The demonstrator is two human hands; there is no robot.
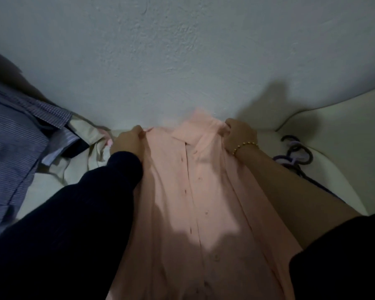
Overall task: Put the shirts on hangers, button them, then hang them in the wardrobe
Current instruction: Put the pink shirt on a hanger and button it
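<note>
A pink button-up shirt (188, 202) is spread lengthwise in front of me, collar at the far end and the button placket running down its middle. My left hand (128, 139), in a dark sleeve, grips the shirt's left shoulder. At the collar's right side, my right hand (239, 134), with a gold bead bracelet on its wrist, pinches the fabric. Whether a hanger is inside the shirt is hidden. Purple hangers (297, 152) lie to the right, close to my right forearm.
More shirts lie piled at the left: a blue striped one (13, 148) and a beige one (95, 137). All rest on a cream cushioned surface (333, 135). A pale textured wall (182, 50) stands right behind.
</note>
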